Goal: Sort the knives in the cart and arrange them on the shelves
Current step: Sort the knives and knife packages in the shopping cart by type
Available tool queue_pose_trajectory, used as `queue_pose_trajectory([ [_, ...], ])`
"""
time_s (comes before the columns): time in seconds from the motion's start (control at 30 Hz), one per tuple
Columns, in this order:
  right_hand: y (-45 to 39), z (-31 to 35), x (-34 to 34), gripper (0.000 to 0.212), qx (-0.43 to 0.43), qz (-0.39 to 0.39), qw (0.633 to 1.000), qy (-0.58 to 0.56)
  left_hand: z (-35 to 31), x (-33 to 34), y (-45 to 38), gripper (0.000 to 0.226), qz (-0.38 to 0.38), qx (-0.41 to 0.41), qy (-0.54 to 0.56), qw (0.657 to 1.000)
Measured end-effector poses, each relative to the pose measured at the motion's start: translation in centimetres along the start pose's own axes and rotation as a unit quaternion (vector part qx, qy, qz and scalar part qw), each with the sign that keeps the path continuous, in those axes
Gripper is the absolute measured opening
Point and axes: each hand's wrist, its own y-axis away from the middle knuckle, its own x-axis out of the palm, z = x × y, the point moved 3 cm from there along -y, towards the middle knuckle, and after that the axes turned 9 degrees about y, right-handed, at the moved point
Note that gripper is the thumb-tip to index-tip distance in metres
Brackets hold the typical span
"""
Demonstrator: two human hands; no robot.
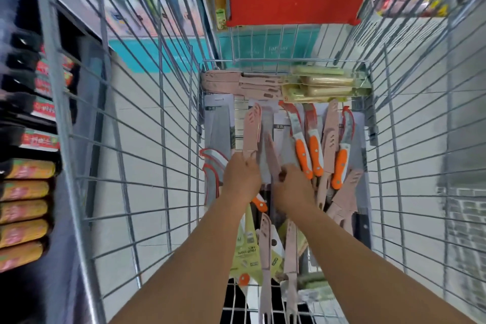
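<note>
- Reaching into the wire cart (pixel 163 139) with both arms, head view looking straight down.
- Left hand (pixel 240 179) curls round the handle end of a pink sheathed knife (pixel 252 130); blade end points toward the cart's far end.
- Right hand (pixel 293 187) pinches a second pink knife (pixel 273 163) near its handle, just beside the left hand.
- Orange-handled knives (pixel 309 155) lie just right of the right hand, blades toward the far end.
- More pink knives (pixel 342 192) are heaped on the right side and in the near end of the cart.
- Stacked pink packs (pixel 236 84) and pale green-yellow packs (pixel 326 84) sit across the far end.
- Red sign (pixel 297 2) hangs on the cart's far wall.
- Shelves (pixel 26 139) with packaged goods stand left of the cart; blurred.
</note>
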Motion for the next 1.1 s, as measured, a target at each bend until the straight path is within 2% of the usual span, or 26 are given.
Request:
queue_pose_trajectory([
  [0.17,-0.9,1.4,-1.9,0.01,-0.025,-0.028,0.981,-0.191,0.5,-0.4,0.5,0.028,-0.006,-0.043,0.07,0.997],
  [0.33,-1.6,4.4,-2.3,0.011,-0.051,0.023,0.974,-0.22,-0.6,0.5,0.1,0.027,-0.005,-0.071,0.18,0.981],
  [0.4,-1.6,5.5,-2.5,0.016,-0.071,0.06,0.971,-0.221,-1.2,0.5,-0.6,0.027,0.011,-0.111,0.262,0.959],
  [0.5,-1.9,6.9,-3.2,0.032,-0.131,0.106,0.963,-0.21,-2.1,0.4,-1.5,0.019,0.051,-0.172,0.439,0.88],
  [0.53,-2.2,7.4,-3.7,0.036,-0.153,0.109,0.962,-0.197,-2.4,0.3,-1.9,0.019,0.06,-0.173,0.464,0.867],
  [0.63,-3.5,8.6,-5.2,0.046,-0.214,0.108,0.966,-0.103,-3.1,0.3,-2.9,0.019,0.051,-0.154,0.489,0.857],
  [0.73,-5.3,9.9,-6.5,0.05,-0.265,0.105,0.958,-0.024,-4.7,0.0,-4.2,0.023,0.036,-0.129,0.464,0.876],
  [0.83,-7.6,11.2,-7.4,0.056,-0.324,0.055,0.942,0.068,-6.3,-0.2,-5.7,0.021,0.029,-0.092,0.396,0.913],
  [0.93,-9.8,11.9,-8.3,0.078,-0.362,-0.024,0.909,0.204,-6.5,-0.7,-6.5,0.036,0.008,-0.016,0.191,0.981],
  [1.0,-11.0,12.6,-8.7,0.092,-0.38,-0.065,0.882,0.27,-5.6,-1.0,-6.6,0.039,-0.04,0.023,0.1,0.994],
  [1.1,-12.5,13.3,-8.8,0.092,-0.42,-0.128,0.83,0.343,-3.5,-1.4,-5.9,0.039,-0.086,0.048,-0.076,0.992],
])
